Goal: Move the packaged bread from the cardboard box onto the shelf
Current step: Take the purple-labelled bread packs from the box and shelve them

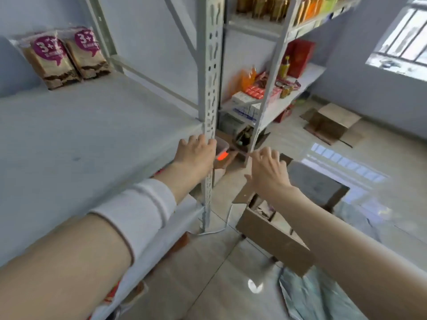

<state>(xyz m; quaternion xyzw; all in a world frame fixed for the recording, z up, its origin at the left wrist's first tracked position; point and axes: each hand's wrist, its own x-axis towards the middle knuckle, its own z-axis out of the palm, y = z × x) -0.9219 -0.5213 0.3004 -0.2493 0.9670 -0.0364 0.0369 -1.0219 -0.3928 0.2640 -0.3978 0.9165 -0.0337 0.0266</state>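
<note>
At the far left, 2 bread packs [62, 56] stand upright at the back of the shelf [80, 125], leaning against the wall, probably so the labels face out and the front stays free for more. The rest of that shelf board is bare. Moving right, the left hand [196, 150] rests at the shelf's front corner beside the perforated upright post [210, 88], fingers curled loosely and holding nothing; it looks like a steadying touch. Further right, the right hand [269, 172] hangs over the floor, fingers bent and slightly apart, empty too. Below it sits the cardboard box [272, 236] with flaps open, placed near the shelf for short reaches. Its contents are mostly hidden, so remaining bread cannot be counted.
</note>
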